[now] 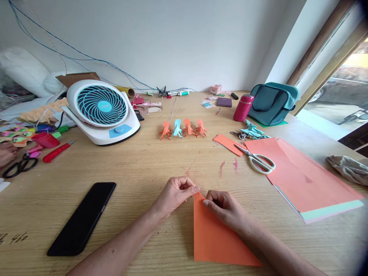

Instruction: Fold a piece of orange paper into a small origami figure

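Note:
An orange paper triangle [214, 237] lies folded on the wooden table [138, 168] right in front of me. My left hand [175, 193] pinches its top corner from the left, fingers closed on the tip. My right hand [225, 209] presses the same corner from the right, its fingers curled on the paper's upper edge. Both hands meet at the apex of the triangle.
A black phone [83, 216] lies to the left. A white and blue fan [102, 111] stands at the back left. Several folded paper figures [182, 129] stand in a row mid-table. Scissors [260, 161] rest on a stack of orange sheets [301, 176] at the right. A teal bag [271, 102] and a red bottle [243, 107] stand behind.

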`<action>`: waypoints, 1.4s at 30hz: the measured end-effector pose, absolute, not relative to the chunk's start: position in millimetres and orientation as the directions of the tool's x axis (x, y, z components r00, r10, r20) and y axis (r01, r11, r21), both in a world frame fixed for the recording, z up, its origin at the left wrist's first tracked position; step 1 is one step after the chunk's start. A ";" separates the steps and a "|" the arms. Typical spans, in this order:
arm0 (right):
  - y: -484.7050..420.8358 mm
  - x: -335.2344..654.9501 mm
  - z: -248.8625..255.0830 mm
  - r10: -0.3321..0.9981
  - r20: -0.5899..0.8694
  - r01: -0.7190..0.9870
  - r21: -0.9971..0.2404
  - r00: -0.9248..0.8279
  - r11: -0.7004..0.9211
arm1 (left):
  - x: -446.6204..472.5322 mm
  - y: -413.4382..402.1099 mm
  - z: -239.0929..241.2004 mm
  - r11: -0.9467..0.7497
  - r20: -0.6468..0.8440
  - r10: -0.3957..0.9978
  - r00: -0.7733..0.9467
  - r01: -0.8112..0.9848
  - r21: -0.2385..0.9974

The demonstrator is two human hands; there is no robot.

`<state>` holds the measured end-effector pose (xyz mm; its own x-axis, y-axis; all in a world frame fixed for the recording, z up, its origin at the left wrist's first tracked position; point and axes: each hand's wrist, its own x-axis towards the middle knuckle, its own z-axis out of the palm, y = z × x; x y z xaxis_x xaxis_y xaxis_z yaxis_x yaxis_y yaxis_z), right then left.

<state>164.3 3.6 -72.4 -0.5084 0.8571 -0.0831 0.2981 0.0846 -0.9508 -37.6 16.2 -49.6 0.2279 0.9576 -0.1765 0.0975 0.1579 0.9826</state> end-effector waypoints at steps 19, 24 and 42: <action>2.1 162.4 -73.3 0.875 -0.050 0.287 -0.952 -0.482 0.103 | -36.6 15.2 -46.2 0.198 -0.205 0.956 0.209 0.056 0.979; 2.4 160.6 -73.3 0.889 -0.041 0.267 -0.959 -0.456 0.093 | -31.1 10.3 -49.6 0.288 -0.280 0.894 0.351 0.029 0.957; 0.2 157.1 -72.7 0.880 -0.022 0.276 -0.953 -0.475 0.125 | -27.2 7.6 -56.7 0.215 -0.229 0.911 0.344 0.077 0.974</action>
